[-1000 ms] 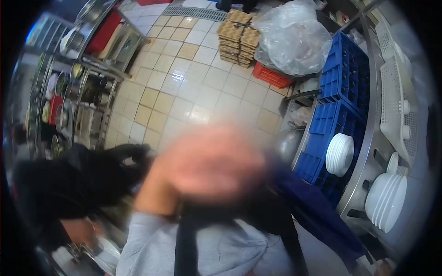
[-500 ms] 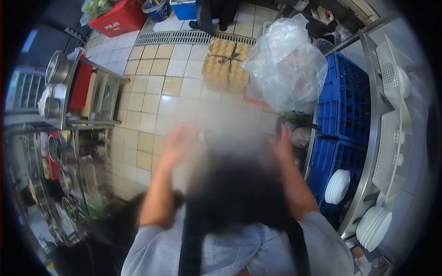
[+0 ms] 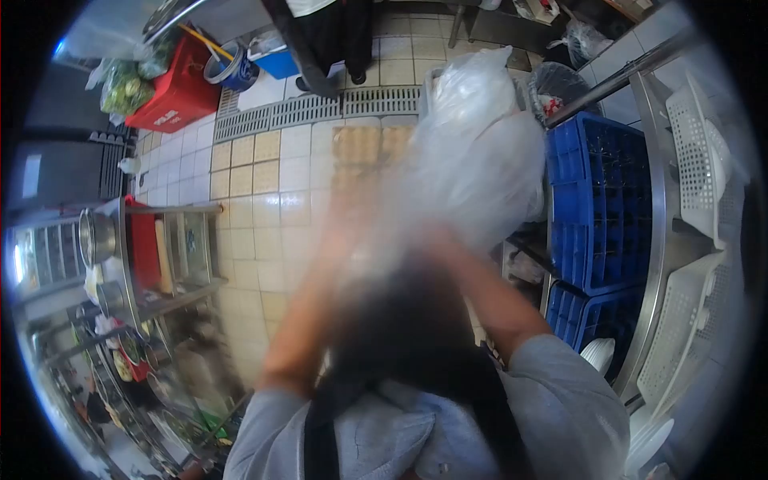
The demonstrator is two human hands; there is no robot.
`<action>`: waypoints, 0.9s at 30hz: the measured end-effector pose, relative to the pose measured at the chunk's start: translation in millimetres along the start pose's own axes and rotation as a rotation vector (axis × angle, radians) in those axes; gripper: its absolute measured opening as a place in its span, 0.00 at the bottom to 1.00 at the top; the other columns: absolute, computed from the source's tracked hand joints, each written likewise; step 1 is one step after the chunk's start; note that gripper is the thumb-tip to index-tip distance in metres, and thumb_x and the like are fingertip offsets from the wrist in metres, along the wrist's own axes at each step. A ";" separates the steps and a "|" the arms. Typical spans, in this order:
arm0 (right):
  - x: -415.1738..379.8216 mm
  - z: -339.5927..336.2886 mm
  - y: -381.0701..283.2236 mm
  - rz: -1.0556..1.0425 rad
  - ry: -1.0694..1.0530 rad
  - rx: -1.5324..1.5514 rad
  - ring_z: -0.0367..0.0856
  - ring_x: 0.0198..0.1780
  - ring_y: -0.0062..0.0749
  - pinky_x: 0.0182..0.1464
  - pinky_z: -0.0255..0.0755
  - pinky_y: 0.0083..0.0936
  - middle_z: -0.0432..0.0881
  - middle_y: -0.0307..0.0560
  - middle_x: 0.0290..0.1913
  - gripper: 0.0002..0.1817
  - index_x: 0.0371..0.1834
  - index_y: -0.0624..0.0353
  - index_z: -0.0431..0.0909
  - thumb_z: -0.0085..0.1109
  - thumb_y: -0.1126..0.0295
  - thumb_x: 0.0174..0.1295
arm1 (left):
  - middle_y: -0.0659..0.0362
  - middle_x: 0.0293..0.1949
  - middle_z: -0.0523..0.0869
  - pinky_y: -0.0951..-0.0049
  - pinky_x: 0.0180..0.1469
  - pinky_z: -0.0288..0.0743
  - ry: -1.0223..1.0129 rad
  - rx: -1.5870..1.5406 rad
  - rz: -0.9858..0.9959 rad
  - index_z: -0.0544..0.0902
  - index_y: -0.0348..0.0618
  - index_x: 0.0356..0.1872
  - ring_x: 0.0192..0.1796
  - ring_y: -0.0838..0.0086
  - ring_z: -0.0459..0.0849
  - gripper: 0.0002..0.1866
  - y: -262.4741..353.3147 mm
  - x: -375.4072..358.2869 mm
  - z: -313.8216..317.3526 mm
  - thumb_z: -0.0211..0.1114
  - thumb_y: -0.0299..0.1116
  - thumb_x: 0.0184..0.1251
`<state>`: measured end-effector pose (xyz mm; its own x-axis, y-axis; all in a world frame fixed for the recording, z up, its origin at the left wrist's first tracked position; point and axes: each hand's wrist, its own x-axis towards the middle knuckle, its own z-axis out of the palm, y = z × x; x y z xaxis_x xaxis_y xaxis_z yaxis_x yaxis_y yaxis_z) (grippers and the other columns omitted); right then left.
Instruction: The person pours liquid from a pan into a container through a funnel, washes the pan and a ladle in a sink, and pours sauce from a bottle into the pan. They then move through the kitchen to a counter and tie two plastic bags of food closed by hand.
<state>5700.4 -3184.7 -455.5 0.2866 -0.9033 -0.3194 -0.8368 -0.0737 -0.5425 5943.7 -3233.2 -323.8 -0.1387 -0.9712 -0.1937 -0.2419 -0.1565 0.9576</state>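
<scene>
A hazy smear over the middle of the view hides most of both hands. My left hand (image 3: 346, 232) is stretched forward, just this side of the stack of brown egg trays (image 3: 360, 148). Close by on the right, my right hand (image 3: 436, 242) overlaps the lower left part of a large clear plastic bag (image 3: 492, 152). The fingers of both hands are lost in the blur, and I cannot tell whether they hold anything. The bag bulges beside the egg trays and partly covers them. Below my hands shows a dark apron (image 3: 392, 336).
Blue crates (image 3: 596, 208) stand along the right, beside a steel shelf with white perforated baskets (image 3: 696, 160). On the left are metal racks with pots (image 3: 98, 236). A red box (image 3: 180, 92), a bucket (image 3: 232, 68) and another person's legs (image 3: 332, 44) are at the back.
My hands have come closer together, the right one moving inward. The view has shifted, so more of the back shows. The bag now overlaps the egg trays and my right hand's area.
</scene>
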 end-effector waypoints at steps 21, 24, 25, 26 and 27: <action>48.1 -247.2 -105.3 -0.320 0.737 0.171 0.78 0.55 0.44 0.56 0.71 0.39 0.82 0.53 0.50 0.12 0.44 0.59 0.80 0.61 0.65 0.60 | 0.58 0.38 0.86 0.79 0.46 0.75 0.055 -0.480 0.179 0.82 0.36 0.42 0.40 0.78 0.82 0.07 221.2 194.4 -5.0 0.64 0.29 0.67; 17.4 -244.4 -84.1 0.136 0.505 0.753 0.82 0.42 0.43 0.46 0.74 0.35 0.82 0.52 0.37 0.10 0.41 0.60 0.78 0.59 0.66 0.61 | 0.56 0.43 0.86 0.74 0.51 0.77 -0.097 -0.665 0.252 0.79 0.36 0.52 0.45 0.74 0.84 0.14 236.8 185.2 2.8 0.62 0.28 0.68; 5.6 -251.2 -67.4 0.031 0.765 0.675 0.81 0.35 0.33 0.40 0.74 0.29 0.81 0.45 0.32 0.06 0.40 0.59 0.78 0.57 0.70 0.62 | 0.56 0.43 0.86 0.74 0.51 0.77 -0.091 -0.662 0.246 0.79 0.36 0.52 0.45 0.74 0.84 0.14 232.3 183.8 5.2 0.62 0.28 0.68; -11.9 -264.6 -50.5 0.069 0.811 0.995 0.78 0.31 0.24 0.37 0.75 0.25 0.79 0.40 0.30 0.04 0.40 0.58 0.77 0.55 0.75 0.64 | 0.55 0.46 0.85 0.72 0.52 0.77 -0.169 -0.661 0.264 0.75 0.37 0.57 0.47 0.72 0.84 0.18 225.3 183.1 9.0 0.62 0.27 0.68; -32.8 -292.5 -44.0 0.178 0.952 1.213 0.78 0.31 0.21 0.36 0.75 0.21 0.80 0.40 0.32 0.06 0.42 0.57 0.76 0.53 0.79 0.65 | 0.55 0.48 0.85 0.70 0.54 0.77 -0.245 -0.660 0.282 0.72 0.38 0.62 0.49 0.70 0.84 0.22 219.6 182.5 13.0 0.61 0.27 0.68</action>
<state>5591.3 -3275.4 -193.9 -0.5575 -0.8233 -0.1070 0.1745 0.0099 -0.9846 5852.8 -3442.5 -151.6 -0.3382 -0.9347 0.1091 0.4483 -0.0581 0.8920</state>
